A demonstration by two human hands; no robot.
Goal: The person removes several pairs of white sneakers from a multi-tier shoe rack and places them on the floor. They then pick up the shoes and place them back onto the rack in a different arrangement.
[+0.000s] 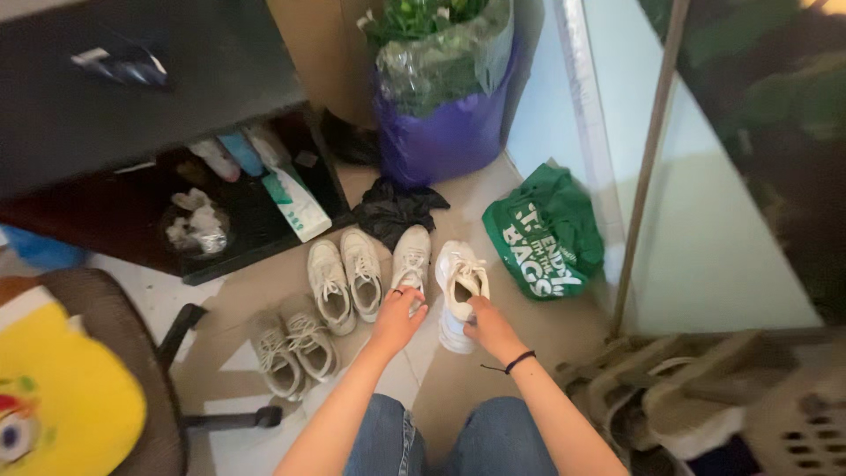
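The left hand (397,319) has its grip closed on the heel of one white sneaker (411,257), and the right hand (490,326) grips the heel of the other white sneaker (458,291), which is tilted on its side; both shoes sit on the floor (520,326) just ahead of the knees. To the left stand a cream pair of sneakers (345,280) and a grey pair (293,345), with a green bag (545,231) to the right and a black cloth (393,208) behind.

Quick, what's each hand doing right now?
Left hand: closed on the heel of the left white sneaker.
Right hand: closed on the right white sneaker.
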